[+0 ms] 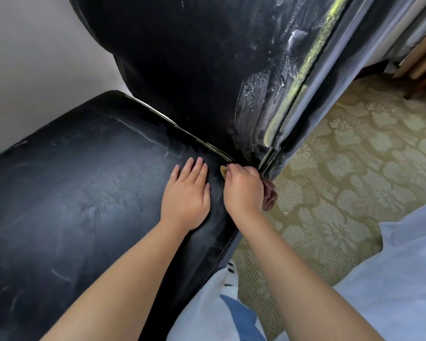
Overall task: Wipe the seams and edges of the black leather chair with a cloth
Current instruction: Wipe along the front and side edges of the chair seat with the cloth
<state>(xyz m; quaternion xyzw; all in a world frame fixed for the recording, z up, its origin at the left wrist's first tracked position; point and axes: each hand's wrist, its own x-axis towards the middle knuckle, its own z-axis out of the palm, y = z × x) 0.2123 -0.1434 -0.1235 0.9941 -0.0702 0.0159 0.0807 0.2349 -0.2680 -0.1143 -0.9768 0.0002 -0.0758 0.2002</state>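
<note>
Head view: black leather chair seen from above, seat at left, backrest rising at centre. Left hand lies flat on the seat near its right edge, fingers straight, holding nothing and apparently bracing the cushion. Right hand, fingers curled, grips a brown cloth at the seat's rear right corner, where the seat-to-back seam meets the side edge; part of the cloth hangs off the edge toward the carpet. Step in hand, as judged: wiping the junction seam at its right end. Pale streaks on the backrest's right side suggest residue yet to be cleared. The next move would call for keeping the cloth pressed into the crease and drawing it along the seam, or up the backrest's right edge.
</note>
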